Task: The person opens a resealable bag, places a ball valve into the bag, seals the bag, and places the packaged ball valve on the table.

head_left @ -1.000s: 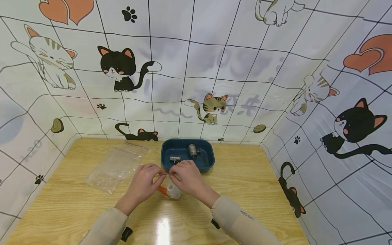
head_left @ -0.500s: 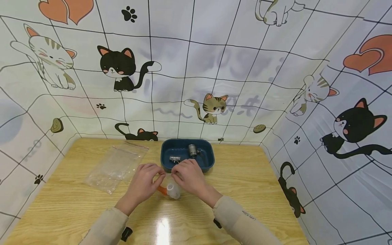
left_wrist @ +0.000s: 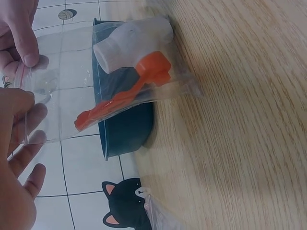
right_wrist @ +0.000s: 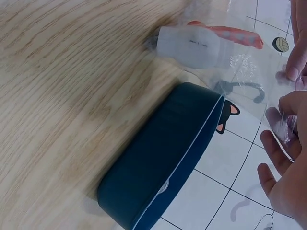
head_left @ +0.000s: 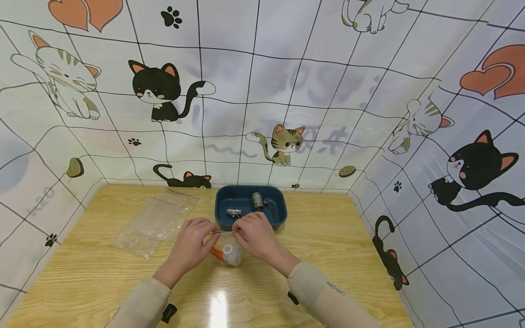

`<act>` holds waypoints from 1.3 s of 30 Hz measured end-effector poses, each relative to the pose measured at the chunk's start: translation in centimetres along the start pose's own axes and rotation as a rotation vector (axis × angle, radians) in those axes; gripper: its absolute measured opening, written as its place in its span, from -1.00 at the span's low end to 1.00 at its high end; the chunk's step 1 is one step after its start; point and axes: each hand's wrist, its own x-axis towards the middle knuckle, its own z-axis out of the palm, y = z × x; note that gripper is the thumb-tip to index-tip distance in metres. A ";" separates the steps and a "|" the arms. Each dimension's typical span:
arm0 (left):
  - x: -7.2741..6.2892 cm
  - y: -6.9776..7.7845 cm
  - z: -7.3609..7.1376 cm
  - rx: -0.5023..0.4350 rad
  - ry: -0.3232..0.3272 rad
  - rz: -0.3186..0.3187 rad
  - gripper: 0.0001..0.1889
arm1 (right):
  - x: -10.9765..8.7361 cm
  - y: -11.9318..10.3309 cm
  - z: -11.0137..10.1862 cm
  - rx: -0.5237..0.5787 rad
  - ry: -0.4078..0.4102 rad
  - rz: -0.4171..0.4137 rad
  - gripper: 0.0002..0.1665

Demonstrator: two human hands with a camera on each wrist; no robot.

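A clear zip bag [left_wrist: 60,108] hangs from both hands, its reddish-lined top edge stretched between them. Inside are a white plastic fitting [left_wrist: 136,40] with a round open end and an orange plastic piece [left_wrist: 127,96] with a long handle. My left hand [head_left: 195,241] pinches one end of the zip edge between thumb and fingers. Farther along that same edge, my right hand [head_left: 256,237] pinches it with thumb and index finger, the other fingers loosely bent in the right wrist view. The bag's lower end is close over the table.
Behind the hands stands a dark blue tub [head_left: 280,221] holding a grey cylindrical metal part [head_left: 257,201] and a small shiny metal part [head_left: 234,212]. Another clear plastic bag [head_left: 153,225] lies flat on the wooden table [head_left: 328,255] at left. Cat-patterned sheets rise behind and at both sides.
My right hand has slid a little to the right along the bag's top edge, widening the gap between the hands. My left hand keeps its grip in nearly the same place.
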 end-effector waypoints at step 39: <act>-0.4 0.0 -0.1 0.032 -0.001 -0.018 -0.91 | -1.2 1.8 -1.2 0.054 -0.012 0.051 -0.94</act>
